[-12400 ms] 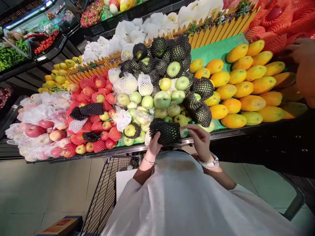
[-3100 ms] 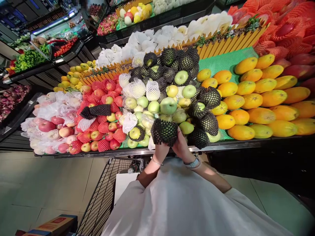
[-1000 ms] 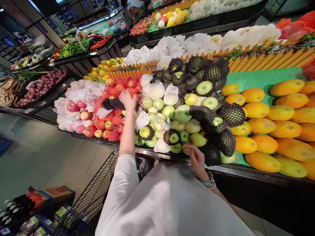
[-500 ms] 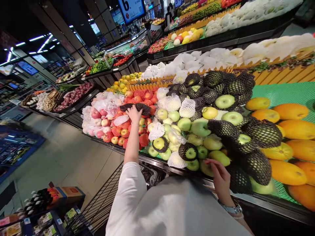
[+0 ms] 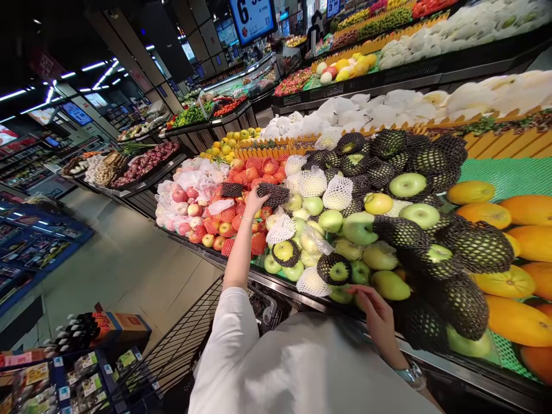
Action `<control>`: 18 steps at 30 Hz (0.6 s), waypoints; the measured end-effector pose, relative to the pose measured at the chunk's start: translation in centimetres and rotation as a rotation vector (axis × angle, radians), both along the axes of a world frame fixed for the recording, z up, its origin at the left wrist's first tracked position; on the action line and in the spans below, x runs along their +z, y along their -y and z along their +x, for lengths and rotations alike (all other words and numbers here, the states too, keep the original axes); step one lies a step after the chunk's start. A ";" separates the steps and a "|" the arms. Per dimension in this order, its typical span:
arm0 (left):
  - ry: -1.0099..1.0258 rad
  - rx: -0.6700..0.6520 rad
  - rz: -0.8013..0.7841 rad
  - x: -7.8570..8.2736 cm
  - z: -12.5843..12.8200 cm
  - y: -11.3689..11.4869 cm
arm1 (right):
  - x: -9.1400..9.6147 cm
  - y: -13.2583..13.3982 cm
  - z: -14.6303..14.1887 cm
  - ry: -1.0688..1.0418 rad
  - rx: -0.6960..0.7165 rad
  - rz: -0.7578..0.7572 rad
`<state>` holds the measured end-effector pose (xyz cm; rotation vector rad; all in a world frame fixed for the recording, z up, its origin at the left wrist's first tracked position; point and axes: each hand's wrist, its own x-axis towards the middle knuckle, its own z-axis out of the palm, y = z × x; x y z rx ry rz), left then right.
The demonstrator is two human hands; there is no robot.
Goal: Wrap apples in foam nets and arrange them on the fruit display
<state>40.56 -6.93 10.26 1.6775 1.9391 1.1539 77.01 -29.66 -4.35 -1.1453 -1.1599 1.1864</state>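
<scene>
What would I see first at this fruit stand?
A big heap of round green apples, many in black foam nets, fills the middle, with orange-yellow mangoes to its right. The left hand touches a black foam net sleeve lying on the red-netted apples; the right hand is by the front apples.

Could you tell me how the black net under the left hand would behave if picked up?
The black net would probably be floppy: it lies draped flat over the red apples. Being open mesh, it looks light. It likely won't roll, though the left hand lifting it might nudge apples beneath.
</scene>
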 end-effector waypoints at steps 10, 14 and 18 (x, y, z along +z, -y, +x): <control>0.015 -0.513 0.047 1.3 15.4 13.5 | 2.6 0.9 1.0 -0.023 -0.075 0.145; 0.125 -0.576 -0.040 -1.5 20.3 17.0 | 2.9 0.9 1.8 -0.066 -0.301 0.150; 0.303 -0.570 -0.198 -4.3 21.4 18.8 | 3.0 -0.7 3.6 0.066 -0.150 0.112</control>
